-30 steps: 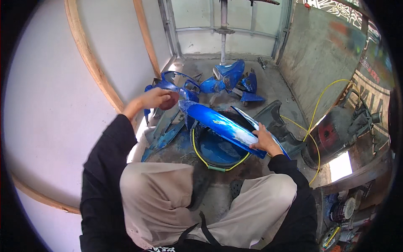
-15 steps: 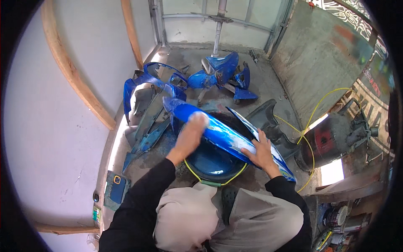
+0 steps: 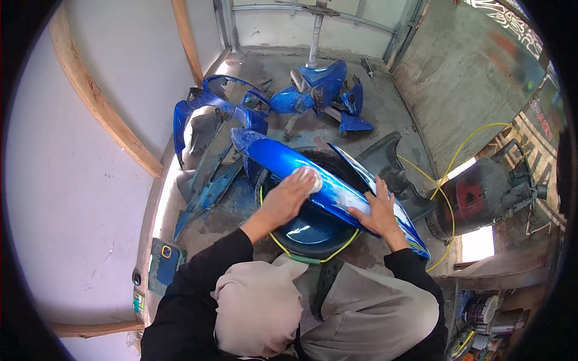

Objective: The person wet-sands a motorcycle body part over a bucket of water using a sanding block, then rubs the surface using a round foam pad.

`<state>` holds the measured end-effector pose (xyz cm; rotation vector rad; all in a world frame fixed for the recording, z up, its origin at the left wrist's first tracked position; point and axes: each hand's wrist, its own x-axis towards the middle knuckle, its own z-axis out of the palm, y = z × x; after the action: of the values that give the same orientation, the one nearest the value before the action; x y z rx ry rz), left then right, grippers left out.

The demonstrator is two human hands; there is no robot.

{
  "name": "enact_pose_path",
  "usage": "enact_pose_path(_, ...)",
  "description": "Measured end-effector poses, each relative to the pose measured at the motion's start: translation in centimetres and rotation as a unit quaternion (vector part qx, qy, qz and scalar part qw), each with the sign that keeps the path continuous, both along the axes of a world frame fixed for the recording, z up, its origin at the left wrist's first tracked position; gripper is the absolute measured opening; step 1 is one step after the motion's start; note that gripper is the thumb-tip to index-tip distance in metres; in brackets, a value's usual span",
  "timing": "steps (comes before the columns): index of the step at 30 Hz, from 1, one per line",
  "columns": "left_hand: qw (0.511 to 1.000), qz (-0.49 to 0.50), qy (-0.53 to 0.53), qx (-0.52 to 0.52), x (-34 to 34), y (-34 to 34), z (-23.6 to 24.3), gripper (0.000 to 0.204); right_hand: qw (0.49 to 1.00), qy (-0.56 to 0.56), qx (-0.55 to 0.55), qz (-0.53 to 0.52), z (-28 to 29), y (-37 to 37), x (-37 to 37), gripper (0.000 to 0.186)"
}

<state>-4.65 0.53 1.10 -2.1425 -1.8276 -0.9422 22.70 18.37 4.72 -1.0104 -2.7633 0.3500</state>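
Observation:
A long glossy blue motorcycle body panel with whitish patches lies slantwise over a dark round tub between my knees. My left hand is closed on a small whitish pad, pressing it to the panel's upper face near the middle. What the pad is made of, I cannot make out. Farther right, my right hand grips the panel, its thumb on the pale patch and its fingers reaching toward the panel's second, narrower side. Dark liquid with a bright reflection shows in the tub.
More blue motorcycle panels and a blue frame-shaped cover lie beyond the tub. Dark plastic parts flank it. At right stands a dark cylindrical tank with a yellow hose. A blue phone lies at left by the wall.
My left hand has slid with the pad to the right and slightly down along the panel. The right hand keeps its place on the panel. The view has shifted slightly.

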Motion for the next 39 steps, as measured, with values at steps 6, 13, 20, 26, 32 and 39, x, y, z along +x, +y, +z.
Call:
enact_pose_path(6, 0.956, 0.258, -0.137, -0.009, -6.8, 1.3, 0.5, 0.049, 1.0, -0.011, -0.011, -0.002, 0.3, -0.8, -0.5, 0.076)
enact_pose_path(13, 0.999, 0.024, 0.007, 0.044, -1.3, 1.1, -0.3, 0.051, 1.0, -0.012, -0.007, -0.011, 0.1, -0.6, -0.5, 0.075)
enact_pose_path(20, 0.956, 0.271, -0.112, -0.009, -7.7, 2.1, 0.1, 0.045, 1.0, -0.004, -0.012, -0.005, 0.2, -0.9, -1.1, 0.074)
enact_pose_path(26, 0.998, -0.055, -0.037, 0.018, 1.7, 1.1, 0.3, 0.056, 1.0, 0.0, 0.005, -0.013, -0.1, -0.5, -0.2, 0.076)
enact_pose_path(32, 0.971, 0.194, -0.141, 0.016, -9.6, 2.0, 0.2, 0.041, 1.0, 0.012, 0.008, -0.001, -0.2, -1.0, -1.2, 0.075)
enact_pose_path(39, 0.999, -0.011, -0.034, -0.008, 4.7, 0.0, -0.2, 0.061, 1.0, -0.004, 0.007, -0.017, -0.1, -0.4, 0.0, 0.076)
